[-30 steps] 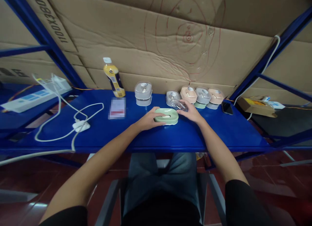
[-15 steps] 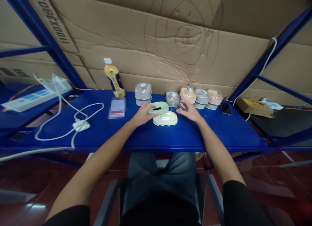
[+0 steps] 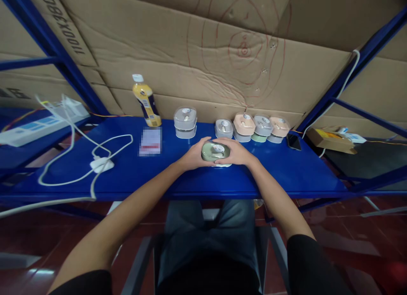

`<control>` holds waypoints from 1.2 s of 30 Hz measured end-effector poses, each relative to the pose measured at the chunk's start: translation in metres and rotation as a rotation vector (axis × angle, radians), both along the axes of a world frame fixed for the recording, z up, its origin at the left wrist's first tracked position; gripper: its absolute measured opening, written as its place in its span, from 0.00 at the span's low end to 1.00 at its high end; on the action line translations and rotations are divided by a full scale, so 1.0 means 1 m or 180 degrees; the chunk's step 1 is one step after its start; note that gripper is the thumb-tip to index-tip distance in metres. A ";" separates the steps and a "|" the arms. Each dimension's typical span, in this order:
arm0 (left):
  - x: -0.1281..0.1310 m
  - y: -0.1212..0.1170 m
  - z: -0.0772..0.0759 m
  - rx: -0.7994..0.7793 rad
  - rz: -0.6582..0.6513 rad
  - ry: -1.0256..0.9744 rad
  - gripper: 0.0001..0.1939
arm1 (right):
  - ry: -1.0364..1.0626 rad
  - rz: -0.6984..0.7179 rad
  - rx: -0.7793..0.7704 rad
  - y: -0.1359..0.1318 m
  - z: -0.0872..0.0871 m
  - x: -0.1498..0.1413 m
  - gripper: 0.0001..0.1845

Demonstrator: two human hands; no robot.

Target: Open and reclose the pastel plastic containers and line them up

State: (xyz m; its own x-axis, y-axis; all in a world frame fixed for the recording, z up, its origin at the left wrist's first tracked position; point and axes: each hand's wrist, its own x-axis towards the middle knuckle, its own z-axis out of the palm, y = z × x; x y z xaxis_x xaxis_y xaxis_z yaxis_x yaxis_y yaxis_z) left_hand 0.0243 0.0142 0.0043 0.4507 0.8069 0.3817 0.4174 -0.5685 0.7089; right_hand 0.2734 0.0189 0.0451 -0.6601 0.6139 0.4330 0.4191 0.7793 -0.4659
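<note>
Near the front middle of the blue table is a green soap box (image 3: 208, 152), held from both sides. A clear lid (image 3: 218, 148) with a round sticker covers its green tray, and a sliver of white base (image 3: 226, 165) shows underneath. My left hand (image 3: 193, 156) is wrapped round the left end. The right end is gripped by my right hand (image 3: 238, 153), its fingers over the lid's edge. Whether the lid sits fully down I cannot tell. Just behind stands a single grey soap box (image 3: 224, 129).
Stacked soap boxes in grey (image 3: 185, 123) and peach (image 3: 244, 125) line the cardboard wall. A yellow bottle (image 3: 146, 101) stands at the back left, beside a blurred-out card (image 3: 150, 141). A white charger (image 3: 101, 164) with looped cable lies left; a phone (image 3: 294, 142) lies right.
My left hand lifted the green tray off the white base to the left, then brought it back over the base. My right hand moved left with the clear lid, which now covers the tray.
</note>
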 end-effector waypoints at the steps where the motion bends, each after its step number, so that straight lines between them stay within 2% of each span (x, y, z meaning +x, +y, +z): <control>1: 0.000 0.001 -0.001 0.0000 -0.0014 0.0024 0.59 | -0.0006 -0.0012 -0.0007 0.001 -0.001 -0.001 0.46; 11: -0.002 -0.001 -0.002 0.0221 -0.0014 0.0326 0.62 | 0.0079 -0.0021 -0.0205 0.005 -0.006 0.002 0.47; 16: -0.003 -0.001 -0.003 0.0403 -0.0137 0.0492 0.57 | -0.0012 -0.0084 -0.0376 0.007 -0.006 0.002 0.46; 19: -0.004 0.001 -0.005 0.0466 -0.0185 0.0488 0.55 | -0.0171 -0.0106 -0.0309 0.003 -0.008 0.003 0.48; 23: -0.006 0.003 -0.004 0.0290 -0.0054 0.0391 0.60 | -0.0414 -0.0143 -0.0204 -0.006 -0.011 0.007 0.58; 29: -0.008 0.005 0.000 -0.0028 -0.0060 0.0254 0.67 | -0.0625 -0.0302 0.0100 -0.014 -0.007 0.001 0.53; 36: -0.008 0.006 0.001 -0.0064 -0.0038 0.0257 0.65 | -0.0756 -0.0493 0.0259 -0.013 -0.006 -0.008 0.53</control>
State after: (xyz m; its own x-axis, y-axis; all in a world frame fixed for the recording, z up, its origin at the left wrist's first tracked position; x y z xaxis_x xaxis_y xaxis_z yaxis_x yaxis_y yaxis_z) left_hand 0.0164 0.0199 0.0050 0.4891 0.8084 0.3276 0.4669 -0.5599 0.6845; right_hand 0.2655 0.0056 0.0396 -0.6499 0.6848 0.3296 0.6259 0.7283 -0.2790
